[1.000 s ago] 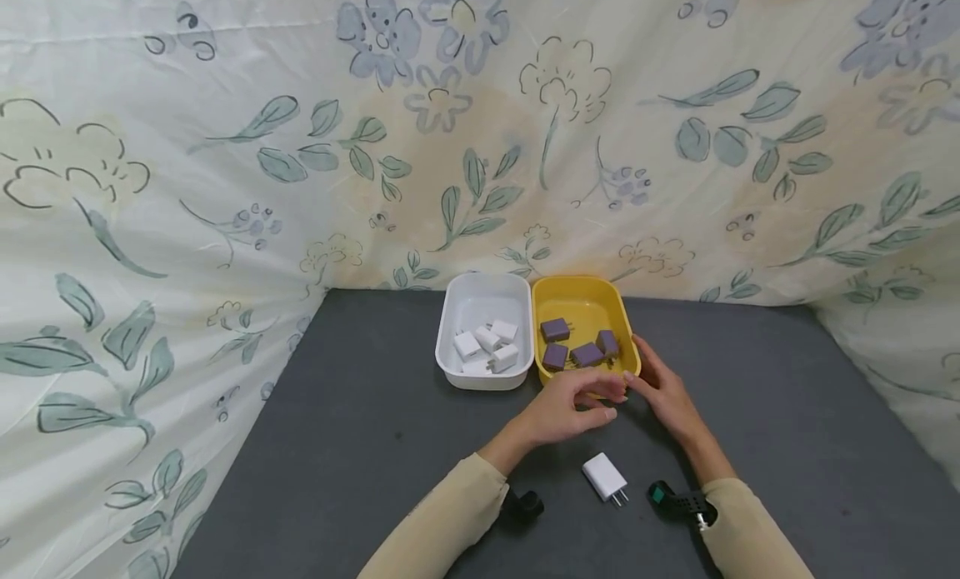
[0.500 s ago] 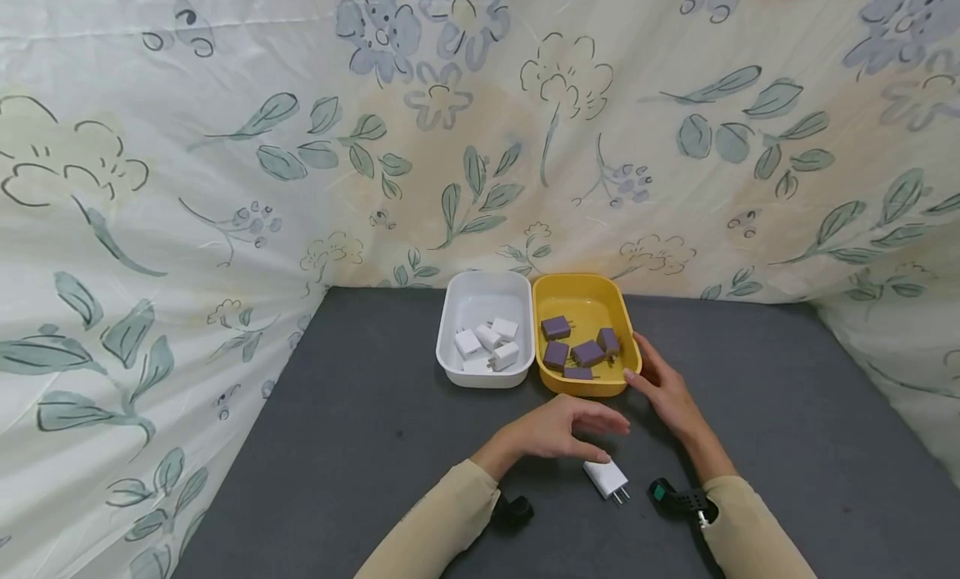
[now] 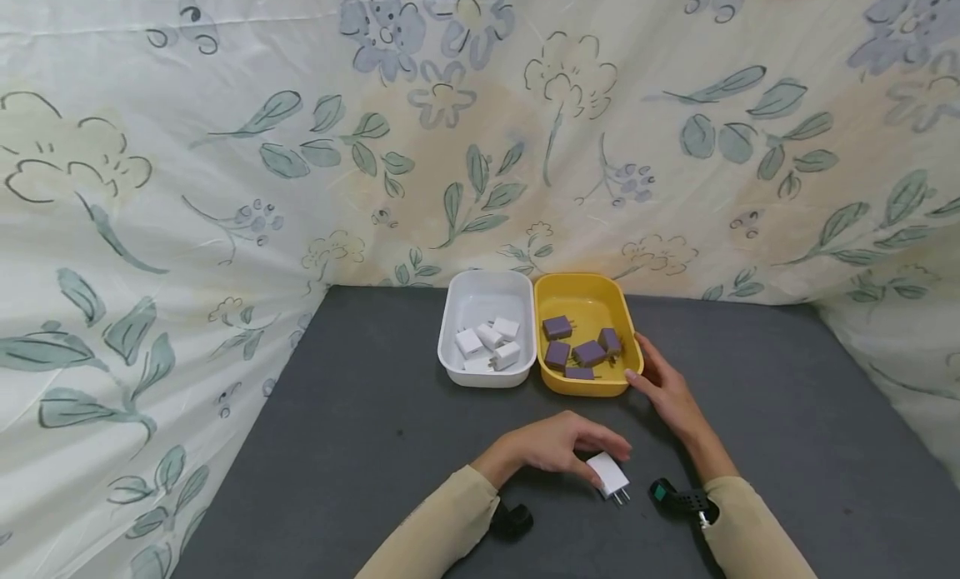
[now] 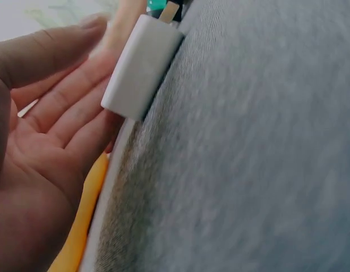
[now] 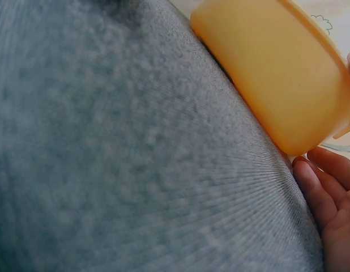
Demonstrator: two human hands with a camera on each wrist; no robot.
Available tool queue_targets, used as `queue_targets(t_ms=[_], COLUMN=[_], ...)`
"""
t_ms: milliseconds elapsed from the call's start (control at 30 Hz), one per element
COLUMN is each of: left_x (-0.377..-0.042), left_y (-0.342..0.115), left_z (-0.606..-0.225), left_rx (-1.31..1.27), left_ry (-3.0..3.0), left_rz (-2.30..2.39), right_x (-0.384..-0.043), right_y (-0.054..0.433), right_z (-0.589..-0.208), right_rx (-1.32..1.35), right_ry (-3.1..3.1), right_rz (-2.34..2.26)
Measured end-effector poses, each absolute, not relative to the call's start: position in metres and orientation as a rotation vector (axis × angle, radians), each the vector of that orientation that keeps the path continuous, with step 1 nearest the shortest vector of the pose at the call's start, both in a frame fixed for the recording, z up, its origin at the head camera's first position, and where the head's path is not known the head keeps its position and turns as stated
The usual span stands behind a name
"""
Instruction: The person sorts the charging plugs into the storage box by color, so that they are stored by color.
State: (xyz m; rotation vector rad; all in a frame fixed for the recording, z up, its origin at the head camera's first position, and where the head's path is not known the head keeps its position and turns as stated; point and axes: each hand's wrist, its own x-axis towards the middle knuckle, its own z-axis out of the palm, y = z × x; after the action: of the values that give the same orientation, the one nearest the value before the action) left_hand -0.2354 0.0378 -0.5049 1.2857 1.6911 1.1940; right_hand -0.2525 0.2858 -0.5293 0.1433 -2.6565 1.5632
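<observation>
A white plug-in charger lies on the dark table with its prongs toward the near right. My left hand is at its far left side. In the left wrist view, the thumb stands away from the charger and the fingers extend loosely behind it. At the near right corner of a yellow bin, my right hand holds the wall, with the thumb in front and fingers along the side. Several purple chargers lie inside this bin.
Left of the yellow bin, touching or nearly so, stands a white bin with several white chargers. A floral cloth hangs behind the dark table. Both wrists carry black camera mounts.
My left hand has come back from the yellow bin's front edge down to the white charger. One more purple charger shows near the bin's front. The right hand stays put.
</observation>
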Motion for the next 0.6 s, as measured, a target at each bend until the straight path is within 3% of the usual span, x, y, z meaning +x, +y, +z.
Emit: queue_targets(t_ms=[600], left_x=[-0.2318], left_y=[0.0416], left_z=[-0.5147], left_rx=[1.374], left_ry=[1.907], left_rz=[1.038], right_x=[-0.2518], right_y=[0.2876], right_z=[-0.5307], right_rx=[0.149], right_ry=[-2.678], right_rz=[1.484])
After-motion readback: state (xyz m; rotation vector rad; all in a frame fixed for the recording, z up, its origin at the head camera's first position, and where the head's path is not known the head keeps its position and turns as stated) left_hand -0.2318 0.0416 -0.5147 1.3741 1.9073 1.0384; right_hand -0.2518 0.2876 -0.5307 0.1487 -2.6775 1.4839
